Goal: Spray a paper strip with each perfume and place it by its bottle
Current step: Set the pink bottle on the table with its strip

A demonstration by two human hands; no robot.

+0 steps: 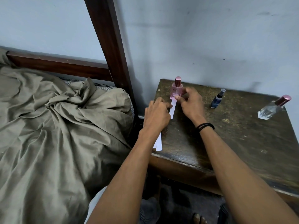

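A pink perfume bottle [176,90] with a rose cap stands upright at the back left of the dark wooden table [234,135]. A white paper strip [172,110] lies just in front of it. My right hand [191,105] pinches the strip's far end near the bottle's base. My left hand [157,115] holds the strip's side with curled fingers. More white strips [158,143] lie under my left wrist at the table's edge. A small blue spray bottle [217,99] stands in the middle, and a clear bottle [273,108] with a rose cap at the right.
A bed with a rumpled olive sheet [56,118] fills the left, its dark wooden post [110,46] rising beside the table. A grey wall [210,38] backs the table. Bare toes [199,219] show on the floor below.
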